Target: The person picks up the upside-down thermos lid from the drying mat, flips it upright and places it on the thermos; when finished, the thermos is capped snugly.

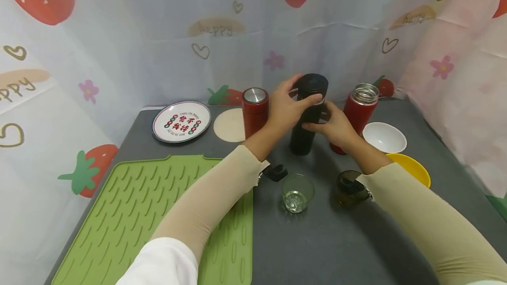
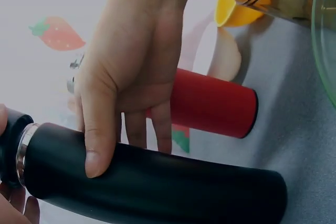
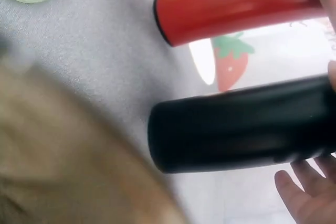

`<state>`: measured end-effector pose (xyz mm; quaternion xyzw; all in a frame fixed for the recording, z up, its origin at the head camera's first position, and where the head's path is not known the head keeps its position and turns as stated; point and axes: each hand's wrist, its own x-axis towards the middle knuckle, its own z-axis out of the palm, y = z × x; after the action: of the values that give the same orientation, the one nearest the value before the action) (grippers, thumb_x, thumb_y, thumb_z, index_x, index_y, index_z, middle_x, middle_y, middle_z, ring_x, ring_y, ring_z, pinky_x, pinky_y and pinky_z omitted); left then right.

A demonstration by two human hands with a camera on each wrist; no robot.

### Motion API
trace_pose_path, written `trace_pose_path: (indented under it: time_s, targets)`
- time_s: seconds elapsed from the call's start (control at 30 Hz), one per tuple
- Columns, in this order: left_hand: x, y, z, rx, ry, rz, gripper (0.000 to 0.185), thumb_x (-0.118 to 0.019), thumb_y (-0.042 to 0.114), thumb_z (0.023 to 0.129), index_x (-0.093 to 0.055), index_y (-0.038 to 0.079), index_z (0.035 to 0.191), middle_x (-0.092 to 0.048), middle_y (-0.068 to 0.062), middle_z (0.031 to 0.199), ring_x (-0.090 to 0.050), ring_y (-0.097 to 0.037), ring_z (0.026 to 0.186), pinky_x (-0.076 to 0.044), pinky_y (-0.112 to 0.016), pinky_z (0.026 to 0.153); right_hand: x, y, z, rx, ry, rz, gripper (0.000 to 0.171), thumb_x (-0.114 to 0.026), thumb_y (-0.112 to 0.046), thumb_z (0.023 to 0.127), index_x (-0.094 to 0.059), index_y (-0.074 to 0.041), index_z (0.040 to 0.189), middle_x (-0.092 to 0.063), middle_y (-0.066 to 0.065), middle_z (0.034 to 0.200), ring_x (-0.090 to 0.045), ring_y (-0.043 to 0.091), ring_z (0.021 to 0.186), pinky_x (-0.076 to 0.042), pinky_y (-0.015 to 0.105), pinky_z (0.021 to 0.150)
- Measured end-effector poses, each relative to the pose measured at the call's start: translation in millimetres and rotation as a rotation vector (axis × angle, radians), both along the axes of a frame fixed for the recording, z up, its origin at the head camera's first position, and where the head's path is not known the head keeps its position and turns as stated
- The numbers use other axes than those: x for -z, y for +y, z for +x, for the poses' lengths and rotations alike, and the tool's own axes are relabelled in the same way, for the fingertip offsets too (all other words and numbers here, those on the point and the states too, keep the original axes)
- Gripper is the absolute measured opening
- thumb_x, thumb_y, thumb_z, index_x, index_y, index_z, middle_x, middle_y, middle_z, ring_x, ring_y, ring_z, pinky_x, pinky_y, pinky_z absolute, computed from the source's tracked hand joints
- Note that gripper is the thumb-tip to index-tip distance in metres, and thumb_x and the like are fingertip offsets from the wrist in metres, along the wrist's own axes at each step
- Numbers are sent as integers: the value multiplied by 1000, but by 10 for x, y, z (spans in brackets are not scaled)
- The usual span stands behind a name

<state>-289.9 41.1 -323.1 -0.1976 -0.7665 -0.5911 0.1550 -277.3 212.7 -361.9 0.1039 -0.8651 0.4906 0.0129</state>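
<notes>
Right of the frame's centre, the left hand (image 1: 286, 108) is gripping the cap (image 1: 313, 83) of the black bottle (image 1: 303, 134) while the right hand (image 1: 339, 130) is clasping it lower down, presumably steadying it.

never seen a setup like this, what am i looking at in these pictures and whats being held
There is no machine here, only a person working bare-handed. The wide picture comes from a head camera; the tilted ones from a camera on each wrist. The grey table bears a green mat, a plate, a capped red flask, an uncapped red flask, a clear glass, a white bowl, a yellow dish and more. The left hand grips the lid of a black flask; the right hand holds its body.
</notes>
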Motion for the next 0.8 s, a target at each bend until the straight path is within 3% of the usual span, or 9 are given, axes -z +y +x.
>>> trace_pose_path:
  time_s: [0.1, 0.3, 0.4, 0.63, 0.8]
  targets:
    - [-4, 25, -22, 27, -27, -2, 74, -83, 34, 79, -51, 12, 142, -53, -4, 134, -56, -15, 114, -46, -22, 92, 6, 12, 9, 13, 8, 24, 79, -80, -35, 82, -40, -7, 144, -45, 14, 143, -43, 37, 131, -39, 52, 101]
    - [48, -12, -75, 147, -92, 97, 71, -80, 20, 84, -46, 9, 145, -48, -4, 142, -52, -14, 122, -42, -20, 96, -43, -6, 14, -2, 17, 68, 82, -77, -39, 84, -35, -8, 148, -44, 15, 144, -43, 37, 131, -38, 53, 102]
    - [95, -34, -74, 175, -68, 100, 73, -75, 19, 88, -38, 7, 149, -42, -5, 148, -46, -12, 129, -37, -19, 101, -63, -17, 16, -3, 9, 92, 84, -76, -41, 84, -34, -9, 149, -44, 15, 144, -43, 38, 131, -38, 54, 102]
    - [223, 1, 8, 174, 61, 164, 71, -68, 13, 93, -28, 3, 151, -39, -14, 142, -42, -16, 129, -34, -24, 105, -93, -17, 70, 19, -2, 177, 86, -75, -45, 84, -33, -8, 149, -45, 19, 143, -45, 38, 129, -40, 57, 98]
    - [173, 95, 66, 107, 2, 60, 85, -75, 32, 86, -26, 9, 152, -40, -6, 142, -40, -12, 128, -35, -29, 106, -83, -13, 97, 12, 9, 212, 86, -74, -45, 85, -31, -7, 150, -43, 18, 145, -45, 38, 129, -40, 56, 99]
